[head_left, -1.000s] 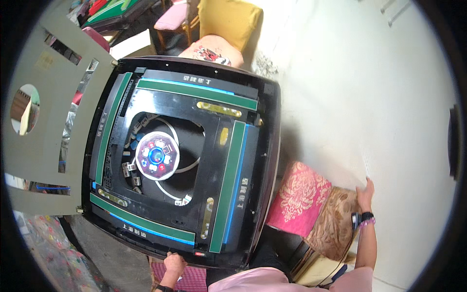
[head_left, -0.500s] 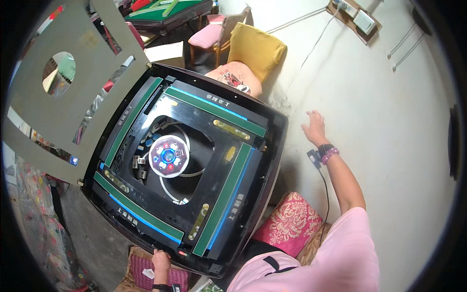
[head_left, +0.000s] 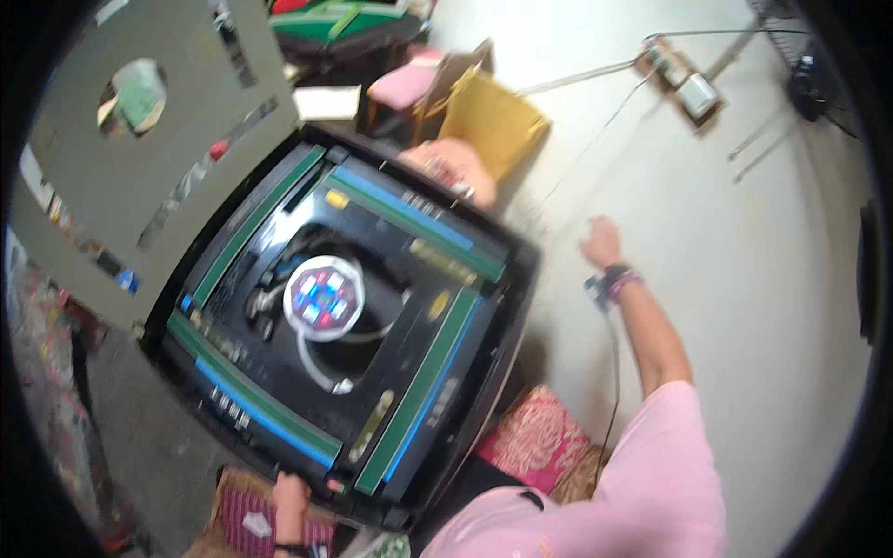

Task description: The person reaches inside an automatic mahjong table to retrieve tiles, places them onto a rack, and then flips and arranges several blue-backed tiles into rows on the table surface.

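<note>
The black table sits open in front of the person, green strips framing its well, a dial lit in the middle. A grey panel rises along its left side; a yellow chair stands beyond. Blur smears the small pieces in the well, and the fan is cut off at upper right. The right arm reaches out, its hand loosely open, well apart from the table. The left hand is at the near rim; whether it grips, I can't tell.
</note>
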`<state>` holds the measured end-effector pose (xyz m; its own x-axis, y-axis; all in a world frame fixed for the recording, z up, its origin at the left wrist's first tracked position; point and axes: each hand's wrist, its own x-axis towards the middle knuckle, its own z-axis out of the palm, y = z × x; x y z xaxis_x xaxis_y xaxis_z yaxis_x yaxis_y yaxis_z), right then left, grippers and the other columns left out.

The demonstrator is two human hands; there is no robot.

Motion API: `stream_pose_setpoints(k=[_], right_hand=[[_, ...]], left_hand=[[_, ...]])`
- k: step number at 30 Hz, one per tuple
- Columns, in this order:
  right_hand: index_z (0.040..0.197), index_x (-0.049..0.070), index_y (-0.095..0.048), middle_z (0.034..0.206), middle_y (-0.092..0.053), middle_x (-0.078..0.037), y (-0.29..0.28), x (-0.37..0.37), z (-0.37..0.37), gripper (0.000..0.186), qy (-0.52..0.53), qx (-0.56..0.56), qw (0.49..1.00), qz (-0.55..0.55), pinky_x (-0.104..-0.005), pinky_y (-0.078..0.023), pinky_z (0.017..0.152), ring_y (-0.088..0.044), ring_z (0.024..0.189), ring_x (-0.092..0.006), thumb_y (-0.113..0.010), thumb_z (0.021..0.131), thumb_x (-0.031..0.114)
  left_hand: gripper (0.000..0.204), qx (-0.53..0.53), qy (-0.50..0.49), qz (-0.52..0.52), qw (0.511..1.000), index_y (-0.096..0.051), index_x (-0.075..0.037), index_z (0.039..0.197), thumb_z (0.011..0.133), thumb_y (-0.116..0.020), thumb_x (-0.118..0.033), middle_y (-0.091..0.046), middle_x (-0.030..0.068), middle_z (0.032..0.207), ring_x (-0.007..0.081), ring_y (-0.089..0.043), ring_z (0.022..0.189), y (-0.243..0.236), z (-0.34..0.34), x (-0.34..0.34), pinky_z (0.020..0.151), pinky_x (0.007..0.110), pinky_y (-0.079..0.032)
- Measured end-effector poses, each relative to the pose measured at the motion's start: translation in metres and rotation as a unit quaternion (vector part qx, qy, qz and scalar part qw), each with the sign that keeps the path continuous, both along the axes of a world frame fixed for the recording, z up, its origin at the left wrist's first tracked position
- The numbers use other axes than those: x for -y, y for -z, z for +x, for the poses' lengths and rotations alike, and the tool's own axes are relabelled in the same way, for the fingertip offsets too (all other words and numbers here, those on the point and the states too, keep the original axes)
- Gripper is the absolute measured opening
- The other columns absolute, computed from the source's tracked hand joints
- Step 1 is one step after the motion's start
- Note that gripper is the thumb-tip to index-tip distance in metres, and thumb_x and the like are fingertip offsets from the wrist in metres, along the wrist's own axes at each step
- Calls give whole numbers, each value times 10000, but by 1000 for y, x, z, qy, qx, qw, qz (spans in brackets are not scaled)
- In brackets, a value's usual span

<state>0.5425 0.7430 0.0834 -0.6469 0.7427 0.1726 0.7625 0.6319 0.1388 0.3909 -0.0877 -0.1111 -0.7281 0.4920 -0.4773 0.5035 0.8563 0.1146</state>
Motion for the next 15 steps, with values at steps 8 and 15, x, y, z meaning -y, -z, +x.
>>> stream_pose_setpoints(k=[8, 15], right_hand=[[1221, 26, -543, 1378, -416, -165, -142, -20, -22, 521, -4, -16, 990, 138, -463, -324, 1066, -356, 1318, -332, -717, 756, 183], [1311, 42, -509, 1461, -400, -103, -244, -129, -56, 485, 5, 54, 948, 314, -467, -186, 1157, -274, 1404, -280, -568, 832, 93]], left_hand=[[176, 34, -3, -22, 999, -720, -61, 776, 790, -649, -221, -678, 178, 828, 343, -656, 800, 4, 1, -2, 754, 445, -547], [111, -78, -131, 180, 972, -642, -32, 824, 719, -677, -26, -609, 185, 1006, 357, -561, 969, -53, 42, -66, 834, 465, -459]])
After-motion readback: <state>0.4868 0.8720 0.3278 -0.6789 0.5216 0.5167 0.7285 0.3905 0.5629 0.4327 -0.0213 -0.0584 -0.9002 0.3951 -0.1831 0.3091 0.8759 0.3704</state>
